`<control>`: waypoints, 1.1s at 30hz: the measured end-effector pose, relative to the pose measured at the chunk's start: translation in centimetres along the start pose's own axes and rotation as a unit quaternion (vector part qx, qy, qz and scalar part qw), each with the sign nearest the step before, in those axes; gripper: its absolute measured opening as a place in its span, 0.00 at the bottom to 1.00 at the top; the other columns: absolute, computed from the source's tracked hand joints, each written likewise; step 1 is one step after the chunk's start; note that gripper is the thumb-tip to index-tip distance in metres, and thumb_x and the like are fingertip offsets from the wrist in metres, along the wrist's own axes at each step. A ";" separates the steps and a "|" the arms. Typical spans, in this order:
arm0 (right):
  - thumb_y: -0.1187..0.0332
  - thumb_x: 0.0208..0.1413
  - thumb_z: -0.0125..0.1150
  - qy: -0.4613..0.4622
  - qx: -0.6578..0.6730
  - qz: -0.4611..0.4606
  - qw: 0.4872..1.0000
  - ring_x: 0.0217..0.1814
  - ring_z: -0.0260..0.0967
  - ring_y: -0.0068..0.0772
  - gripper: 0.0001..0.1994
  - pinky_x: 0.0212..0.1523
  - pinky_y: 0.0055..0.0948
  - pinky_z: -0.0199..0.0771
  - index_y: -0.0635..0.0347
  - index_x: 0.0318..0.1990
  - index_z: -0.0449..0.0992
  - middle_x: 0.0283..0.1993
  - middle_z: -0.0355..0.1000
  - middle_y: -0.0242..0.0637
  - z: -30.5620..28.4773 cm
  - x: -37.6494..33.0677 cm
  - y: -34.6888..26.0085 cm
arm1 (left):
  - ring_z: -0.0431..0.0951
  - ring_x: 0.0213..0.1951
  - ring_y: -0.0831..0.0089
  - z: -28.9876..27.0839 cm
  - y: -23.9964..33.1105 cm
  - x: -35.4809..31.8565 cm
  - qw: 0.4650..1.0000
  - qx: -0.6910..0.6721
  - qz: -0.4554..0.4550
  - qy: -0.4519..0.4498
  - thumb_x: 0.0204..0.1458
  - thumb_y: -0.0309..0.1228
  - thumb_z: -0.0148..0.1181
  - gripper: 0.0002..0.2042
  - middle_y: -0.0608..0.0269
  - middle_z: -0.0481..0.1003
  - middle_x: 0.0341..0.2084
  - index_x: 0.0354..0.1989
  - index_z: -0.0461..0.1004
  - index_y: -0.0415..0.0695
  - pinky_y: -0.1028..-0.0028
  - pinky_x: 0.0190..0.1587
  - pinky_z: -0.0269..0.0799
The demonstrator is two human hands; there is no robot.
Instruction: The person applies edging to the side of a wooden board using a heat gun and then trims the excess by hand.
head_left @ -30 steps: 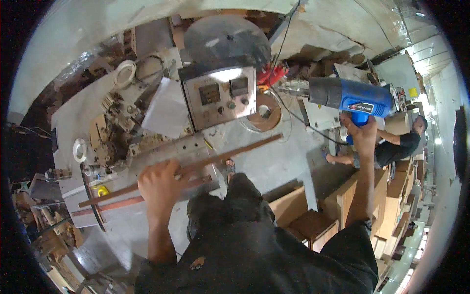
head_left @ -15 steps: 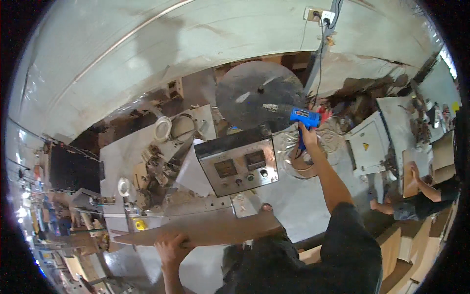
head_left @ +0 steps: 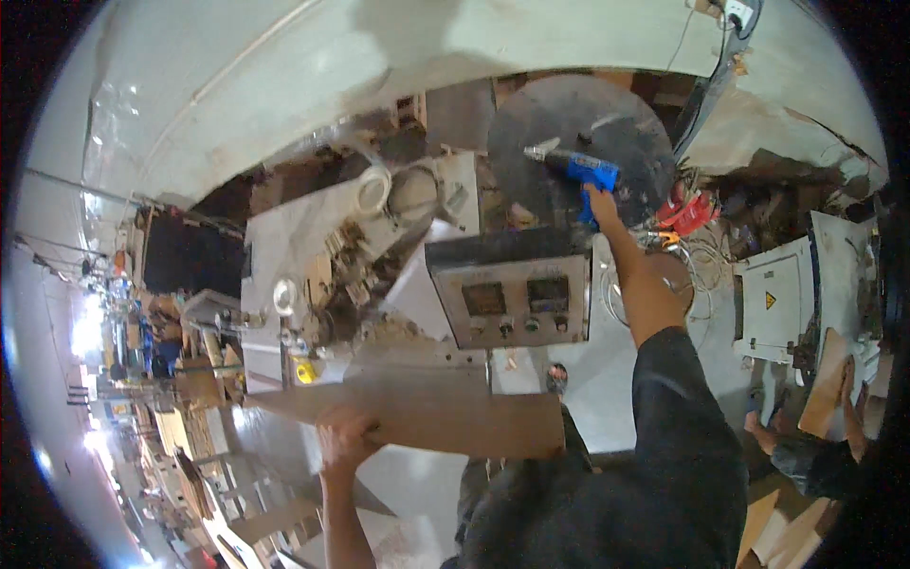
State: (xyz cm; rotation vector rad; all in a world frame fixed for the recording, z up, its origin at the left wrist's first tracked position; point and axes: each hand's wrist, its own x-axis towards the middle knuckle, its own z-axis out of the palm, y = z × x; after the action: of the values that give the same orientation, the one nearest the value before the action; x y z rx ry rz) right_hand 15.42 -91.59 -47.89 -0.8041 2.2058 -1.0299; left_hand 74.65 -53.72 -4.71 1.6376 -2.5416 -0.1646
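A blue heat gun (head_left: 592,173) is in my right hand (head_left: 603,209), its fingers wrapped round the handle. Its metal nozzle points left, over the dark round disc (head_left: 540,119) at the back. My left hand (head_left: 347,438) grips the near edge of a long brown board (head_left: 455,417), which spans the front of the machine table close to my body. Behind the board stands a control box (head_left: 512,308) with two dark displays and several knobs.
A yellow tape measure (head_left: 304,371) and white tape rolls (head_left: 373,190) lie on the table (head_left: 284,223). Coiled cables and a red tool (head_left: 694,211) sit right of the disc. A white electrical cabinet (head_left: 777,299) stands farther right, near another person's arm (head_left: 856,417) and a board.
The whole view has shifted, with the scene moving right. The heat gun has swung left over the disc, its nozzle tilting upward. My left hand still holds the board.
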 end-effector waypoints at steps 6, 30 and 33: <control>0.39 0.57 0.69 0.146 -0.111 -0.042 0.982 0.66 0.72 0.55 0.37 0.67 0.50 0.71 0.66 0.59 0.77 0.66 0.71 0.56 -12.5 -8.6 -6.1 | 0.79 0.26 0.63 1.0 -1.3 -0.3 0.999 0.009 0.037 0.039 0.31 0.34 0.75 0.10 0.67 0.76 0.20 0.22 0.79 0.53 0.62 0.38 0.78; 0.56 0.72 0.65 -0.630 -0.208 -0.142 0.735 0.67 0.77 0.45 0.23 0.67 0.39 0.74 0.54 0.69 0.78 0.67 0.79 0.42 -27.5 -56.0 -21.1 | 0.80 0.30 0.66 1.5 -0.5 -4.3 0.989 -0.068 0.062 0.117 0.34 0.28 0.67 0.11 0.67 0.74 0.22 0.21 0.67 0.49 0.63 0.43 0.79; 0.55 0.72 0.64 -0.607 -0.246 -0.147 0.741 0.67 0.77 0.46 0.23 0.67 0.39 0.75 0.54 0.68 0.79 0.67 0.79 0.43 -27.7 -56.6 -21.1 | 0.80 0.30 0.66 1.2 -0.3 -4.3 0.988 -0.068 0.065 0.120 0.33 0.28 0.67 0.11 0.67 0.74 0.22 0.21 0.67 0.49 0.63 0.43 0.79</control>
State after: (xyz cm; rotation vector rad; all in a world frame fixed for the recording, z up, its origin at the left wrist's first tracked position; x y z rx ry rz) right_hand 39.02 -49.28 -2.43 -1.5140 1.1411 0.1372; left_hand 76.52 -49.94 -6.09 1.3490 -2.3872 -0.1182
